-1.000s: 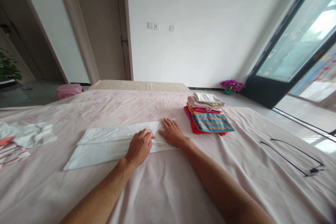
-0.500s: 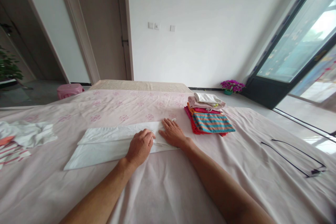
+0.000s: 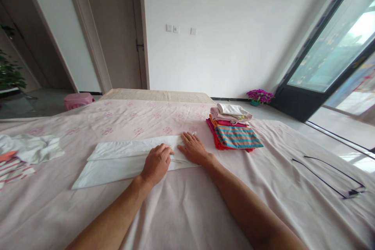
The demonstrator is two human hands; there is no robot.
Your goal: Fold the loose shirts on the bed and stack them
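Note:
A long white folded garment (image 3: 117, 160) lies across the pink flowered bedsheet (image 3: 187, 211) in front of me. My left hand (image 3: 156, 163) rests on its right part with the fingers curled and pinched on the fabric. My right hand (image 3: 192, 149) lies flat on the garment's right end, fingers stretched out. Just right of that hand stands a stack of folded clothes (image 3: 233, 129), red and striped at the bottom, pale pieces on top.
Loose white and striped clothes (image 3: 23, 154) lie at the left edge of the bed. A black cable (image 3: 328, 175) lies on the sheet at the right. Beyond the bed are a pink stool (image 3: 78, 100), a door, a flower pot (image 3: 259, 96) and a glass sliding door.

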